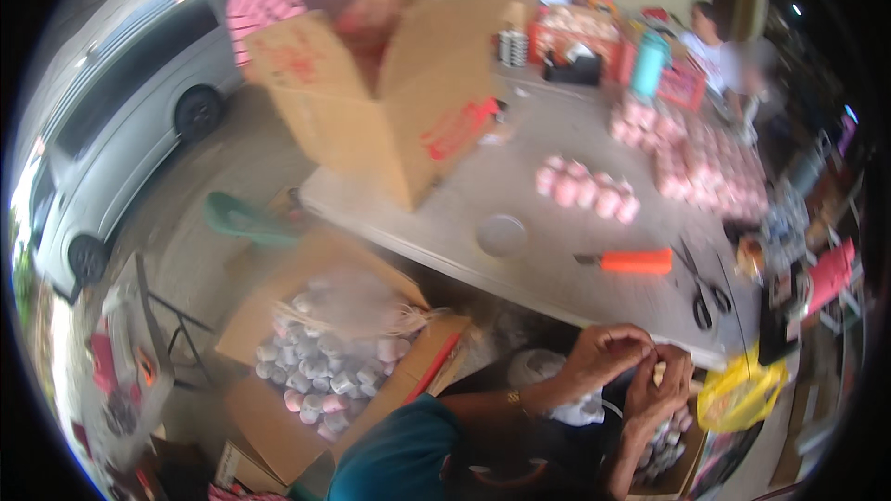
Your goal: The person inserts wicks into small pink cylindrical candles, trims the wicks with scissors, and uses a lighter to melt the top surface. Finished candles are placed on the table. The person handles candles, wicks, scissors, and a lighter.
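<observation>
My left hand (608, 354), a gold bracelet at its wrist, is raised near the table's front edge with thumb and fingers pinched together. What it pinches is too small to make out. Close beside it, my right hand (657, 385) curls its fingers round a small pale piece (659, 373), mostly hidden. Under the hands, a carton (689, 473) at my lap holds grey and pink spool-like pieces. A white plastic bag (577, 405) lies beside my left forearm. Orange-handled knife (636, 262) and black scissors (703, 297) rest on the table beyond my hands.
On the grey table (436, 223) sit a row of pink rolls (587, 188) and stacked pink packs (710, 167). An open carton (371, 144) stands at its far left, a person behind it. Another carton (246, 417) of grey rolls is at left. A yellow bag (741, 396) hangs right.
</observation>
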`<action>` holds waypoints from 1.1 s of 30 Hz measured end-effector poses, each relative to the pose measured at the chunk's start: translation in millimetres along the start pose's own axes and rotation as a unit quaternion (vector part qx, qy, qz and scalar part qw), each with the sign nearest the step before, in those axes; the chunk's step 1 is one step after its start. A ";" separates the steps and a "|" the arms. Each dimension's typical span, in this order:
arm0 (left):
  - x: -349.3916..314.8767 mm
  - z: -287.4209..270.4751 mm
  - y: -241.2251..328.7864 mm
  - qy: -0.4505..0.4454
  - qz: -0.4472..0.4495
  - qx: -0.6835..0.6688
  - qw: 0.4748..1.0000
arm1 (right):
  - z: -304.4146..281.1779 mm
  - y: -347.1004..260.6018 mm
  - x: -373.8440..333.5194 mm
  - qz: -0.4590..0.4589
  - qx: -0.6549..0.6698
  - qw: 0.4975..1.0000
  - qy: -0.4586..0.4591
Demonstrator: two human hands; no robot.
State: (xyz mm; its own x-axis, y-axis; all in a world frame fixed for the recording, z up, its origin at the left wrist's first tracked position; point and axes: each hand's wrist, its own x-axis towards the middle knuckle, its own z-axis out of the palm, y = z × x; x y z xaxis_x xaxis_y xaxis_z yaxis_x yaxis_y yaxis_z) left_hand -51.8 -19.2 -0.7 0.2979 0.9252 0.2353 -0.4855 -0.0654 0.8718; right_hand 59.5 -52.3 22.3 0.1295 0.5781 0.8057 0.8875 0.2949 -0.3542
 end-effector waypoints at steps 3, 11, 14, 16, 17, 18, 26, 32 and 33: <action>-3.4 4.0 4.4 -0.002 0.071 0.078 0.994 | -6.2 2.9 2.7 -0.023 -0.035 0.999 -0.001; -4.6 12.8 32.3 -0.089 0.090 0.224 0.966 | -16.6 14.2 14.2 -0.055 0.001 0.997 0.060; -4.2 15.7 36.8 -0.120 0.058 0.222 0.966 | -17.3 18.5 16.5 -0.060 0.007 0.994 0.093; -3.6 19.1 36.2 -0.129 0.071 0.240 0.960 | -18.5 19.9 15.6 -0.043 0.041 0.991 0.117; -2.2 20.1 35.7 -0.140 0.079 0.245 0.956 | -19.4 20.4 14.6 -0.016 0.064 0.991 0.116; -0.1 20.5 34.7 -0.150 0.087 0.247 0.953 | -20.6 20.2 12.8 0.013 0.091 0.990 0.111; 10.3 17.3 35.6 -0.227 0.020 0.211 0.951 | -16.8 21.5 0.5 0.120 0.202 0.965 0.119; 2.9 18.3 32.0 -0.123 0.003 0.223 0.967 | -18.5 14.9 -2.1 0.260 0.476 0.834 0.099; 3.0 17.5 30.1 -0.116 0.005 0.222 0.968 | -18.9 14.1 -2.3 0.288 0.531 0.791 0.096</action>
State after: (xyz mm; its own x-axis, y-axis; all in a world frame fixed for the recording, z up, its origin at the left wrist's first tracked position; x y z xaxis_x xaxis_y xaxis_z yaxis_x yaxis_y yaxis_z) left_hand -51.2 -24.9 33.7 0.4967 0.8181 0.2899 -0.1037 -0.2757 0.9556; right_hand 80.1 -63.9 24.5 0.5331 0.7526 0.3865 -0.2025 0.5570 -0.8054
